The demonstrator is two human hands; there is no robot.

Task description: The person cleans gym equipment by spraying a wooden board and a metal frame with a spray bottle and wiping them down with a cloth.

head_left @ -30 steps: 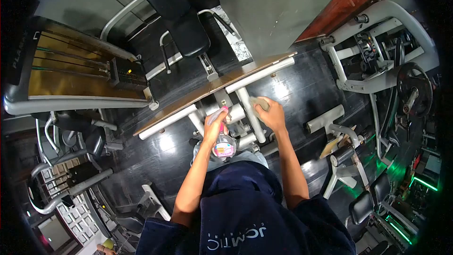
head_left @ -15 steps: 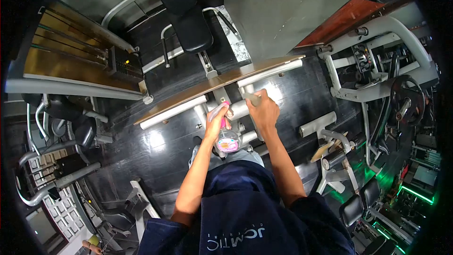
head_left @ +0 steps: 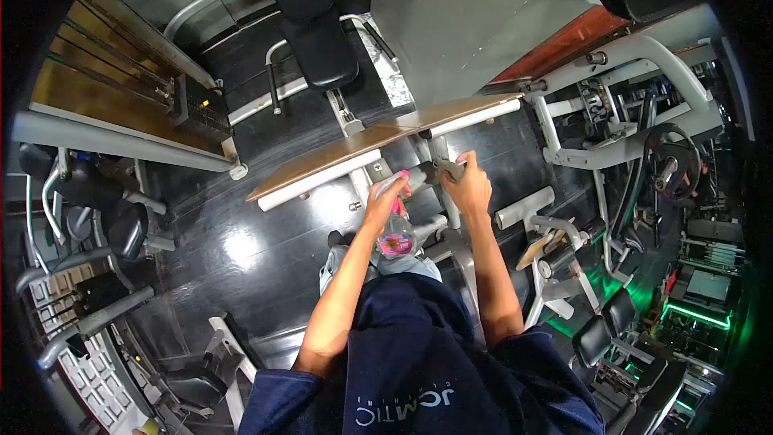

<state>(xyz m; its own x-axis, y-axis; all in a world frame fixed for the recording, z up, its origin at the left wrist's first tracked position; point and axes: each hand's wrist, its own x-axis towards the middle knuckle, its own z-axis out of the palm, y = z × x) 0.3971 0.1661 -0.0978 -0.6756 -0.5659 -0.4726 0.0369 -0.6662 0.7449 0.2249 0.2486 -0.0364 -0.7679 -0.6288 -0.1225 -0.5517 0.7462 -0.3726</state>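
Note:
My left hand [head_left: 382,206] is wrapped round the neck and pink trigger of a clear spray bottle [head_left: 397,242]. The bottle's colourful label faces up, close to my lap. In my closed right hand [head_left: 473,192] is a greyish cloth [head_left: 452,169], mostly hidden by the fingers. Both hands are in front of a machine's long brown padded board [head_left: 346,153], whose near edge is white. Below the hands lie the machine's pale metal frame parts, partly covered by my arms.
A black padded seat [head_left: 322,52] on a machine stands beyond the board. To the left is a weight stack [head_left: 197,113]. A grey machine frame [head_left: 592,153] with a weight plate [head_left: 672,163] is at the right. Dark glossy flooring [head_left: 250,266] runs between the machines.
The view has shifted slightly, and the surroundings appear turned. The spray bottle and both hands sit a little farther right; the right hand has come down slightly with the cloth.

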